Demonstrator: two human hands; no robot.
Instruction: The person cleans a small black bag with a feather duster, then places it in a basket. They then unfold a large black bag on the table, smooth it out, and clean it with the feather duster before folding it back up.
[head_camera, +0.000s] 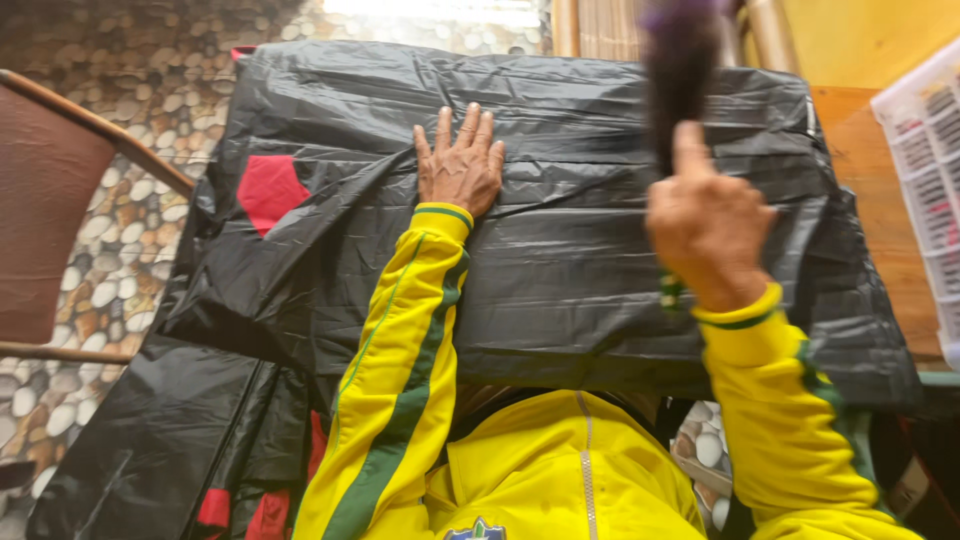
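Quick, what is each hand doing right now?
Left hand: open, flat on the black plastic sheet.
Right hand: closed, holding a dark brush.

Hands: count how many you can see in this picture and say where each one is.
2. The left hand lies flat on the black plastic sheet; the right hand is raised, gripping a dark brush.

Left arm, in a yellow sleeve with a green stripe, extended forward and up the middle of the view. Left hand (460, 165) flat, palm down, fingers straight and close together, pointing away from the body. Right arm raised on the right side, wrist bent. Right hand (708, 228) closed in a fist, back toward the camera, thumb upright; slightly blurred.
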